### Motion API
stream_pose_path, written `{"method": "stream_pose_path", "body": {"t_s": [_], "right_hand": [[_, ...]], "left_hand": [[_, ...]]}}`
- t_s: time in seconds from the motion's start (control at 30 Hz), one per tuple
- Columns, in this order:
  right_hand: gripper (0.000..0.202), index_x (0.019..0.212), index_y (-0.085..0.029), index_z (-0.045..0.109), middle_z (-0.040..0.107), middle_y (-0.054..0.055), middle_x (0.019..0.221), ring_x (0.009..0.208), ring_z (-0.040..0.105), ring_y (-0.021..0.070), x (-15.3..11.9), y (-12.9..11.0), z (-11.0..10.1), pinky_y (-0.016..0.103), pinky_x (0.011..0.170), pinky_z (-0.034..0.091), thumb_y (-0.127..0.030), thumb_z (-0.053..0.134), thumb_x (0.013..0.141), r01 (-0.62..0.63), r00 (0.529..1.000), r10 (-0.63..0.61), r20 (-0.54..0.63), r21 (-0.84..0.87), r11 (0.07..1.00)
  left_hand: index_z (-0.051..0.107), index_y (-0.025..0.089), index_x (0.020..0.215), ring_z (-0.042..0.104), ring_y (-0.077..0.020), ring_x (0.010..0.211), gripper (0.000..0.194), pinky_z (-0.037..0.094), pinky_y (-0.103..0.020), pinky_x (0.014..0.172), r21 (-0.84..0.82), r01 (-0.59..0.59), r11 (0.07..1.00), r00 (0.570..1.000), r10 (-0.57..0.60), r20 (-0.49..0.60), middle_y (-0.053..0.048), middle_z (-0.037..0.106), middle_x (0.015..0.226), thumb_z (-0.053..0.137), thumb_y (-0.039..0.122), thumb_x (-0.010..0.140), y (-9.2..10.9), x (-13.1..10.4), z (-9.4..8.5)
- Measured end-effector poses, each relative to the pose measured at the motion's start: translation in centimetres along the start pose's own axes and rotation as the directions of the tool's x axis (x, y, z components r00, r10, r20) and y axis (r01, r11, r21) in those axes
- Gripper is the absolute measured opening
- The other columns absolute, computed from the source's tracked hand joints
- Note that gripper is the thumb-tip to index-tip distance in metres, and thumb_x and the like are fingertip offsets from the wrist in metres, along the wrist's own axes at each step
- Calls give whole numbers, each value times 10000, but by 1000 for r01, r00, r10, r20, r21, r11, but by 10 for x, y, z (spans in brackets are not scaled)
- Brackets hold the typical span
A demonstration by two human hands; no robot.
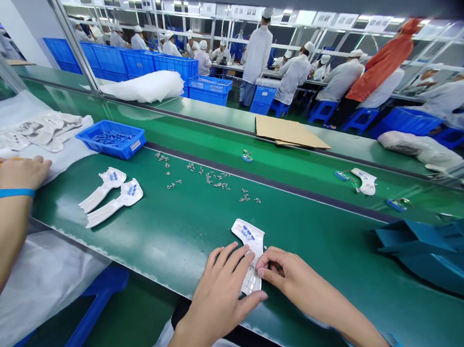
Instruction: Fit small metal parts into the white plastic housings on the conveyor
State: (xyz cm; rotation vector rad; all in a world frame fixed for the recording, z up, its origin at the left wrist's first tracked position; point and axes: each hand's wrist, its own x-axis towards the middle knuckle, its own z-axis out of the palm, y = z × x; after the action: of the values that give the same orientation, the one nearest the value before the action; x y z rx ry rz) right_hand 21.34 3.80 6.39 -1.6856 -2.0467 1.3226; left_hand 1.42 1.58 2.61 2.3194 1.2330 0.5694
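Note:
A white plastic shell half (248, 234) with blue pieces in its wide end lies on the green bench before me. My left hand (225, 280) rests over its left side, fingers stretched and apart, thumb near the lower end. At the shell's right edge, my right hand (283, 271) has thumb and forefinger pinched together, touching its inside; what they hold is too small to make out. The middle of the shell is partly hidden by my fingers. Small metal parts (218, 181) lie scattered beyond it. Two similar white shell halves (114, 200) are to the left.
A blue tray (136, 145) holds small blue pieces. At left, a co-worker's hand (23, 172) holds a yellow-handled tool beside white shells. Wired parts (247, 156) and another shell (365, 181) sit on the green belt. Teal bins (427, 248) stand right; cardboard (289, 132) lies behind.

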Motion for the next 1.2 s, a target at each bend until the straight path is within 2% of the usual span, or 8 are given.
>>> {"method": "stream_pose_path", "body": {"t_s": [0.17,0.3,0.63,0.9,1.03,1.2], "right_hand": [[243,942,-242,625,622,22,930,790,528,175,2,-2,-1,280,670,367,-421,464,974,-21,1000,21,1,-96,995],[246,932,-233,607,633,32,968,845,546,192,2,-9,-5,286,683,365,-404,437,984,-30,999,32,9,-152,988],[284,865,-226,583,643,18,835,747,555,176,2,-12,-3,279,634,345,-406,404,992,-74,997,79,23,-162,984],[204,842,-234,559,652,1,795,700,554,164,4,-10,-2,270,625,358,-337,439,971,-53,998,57,30,-122,991],[112,915,-244,496,638,-14,764,689,567,164,5,-6,2,271,615,362,-339,462,963,-51,998,53,22,-71,996],[87,927,-246,410,621,-29,755,687,578,156,9,-1,8,265,607,383,-293,482,940,-39,998,40,-46,24,999]], "left_hand": [[467,202,1394,445,-305,1361,592,369,-525,1108,-2,-2,1000,1000,2,-15,-84,522,1457,675,442,895,-1,-1,5],[460,220,1409,436,-292,1368,563,354,-516,1115,-22,0,1000,999,0,-33,-64,515,1466,589,502,938,-3,-3,8],[467,222,1400,436,-284,1366,543,353,-507,1110,-27,-13,1000,999,12,-39,-54,515,1466,573,503,947,-4,-3,9],[477,206,1391,448,-289,1355,547,357,-503,1104,-38,-29,999,997,27,-71,-66,538,1445,594,490,939,-5,-2,9],[481,199,1388,453,-296,1348,575,365,-498,1100,-59,-27,998,996,21,-89,-73,556,1426,659,456,905,-4,-2,9],[467,223,1402,455,-305,1336,614,385,-514,1085,-73,7,997,999,-9,-32,-61,537,1446,713,411,873,-3,1,5]]}}
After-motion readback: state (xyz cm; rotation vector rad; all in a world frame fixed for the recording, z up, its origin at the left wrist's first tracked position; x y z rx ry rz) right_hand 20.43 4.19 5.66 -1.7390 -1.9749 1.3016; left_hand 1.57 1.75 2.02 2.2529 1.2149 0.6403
